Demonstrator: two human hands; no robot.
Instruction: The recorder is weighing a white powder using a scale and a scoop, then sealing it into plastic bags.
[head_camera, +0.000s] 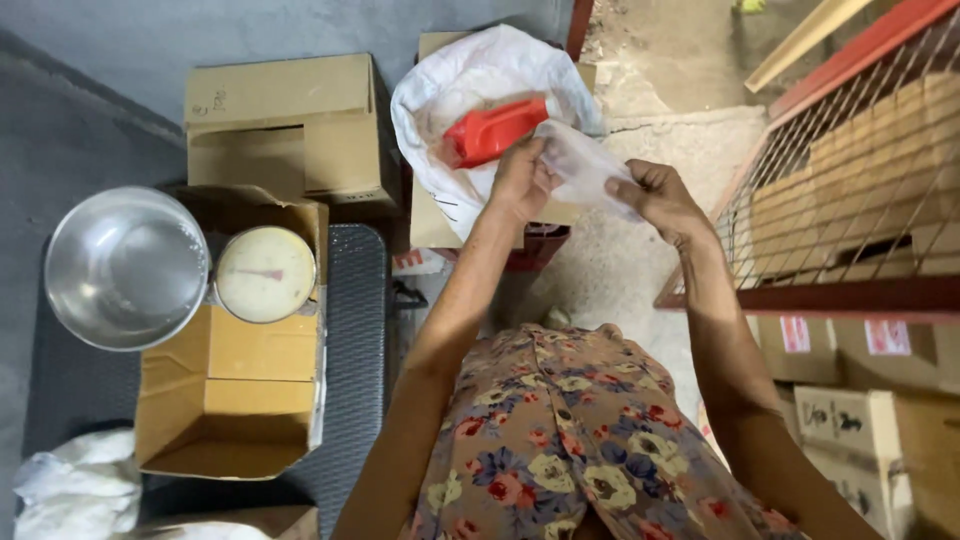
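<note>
Light is soft and even from my view, moderately bright, no single hard source I can pick out. The metal bowl (126, 268) serves as my landmark: it carries a pale sheen across its inside, the only real glare. Right of the bowl, the scale dial (265, 274) reads slightly washed out. Farther right, the clear plastic bag (583, 170) between the left hand (520, 180) and right hand (660, 200) looks smeared, probably motion blur. Below the bowl, the open box (225, 400) holds a shaded interior. Far right of the bowl, straight lines of the wire rack (850, 170) bow at the frame edge.
</note>
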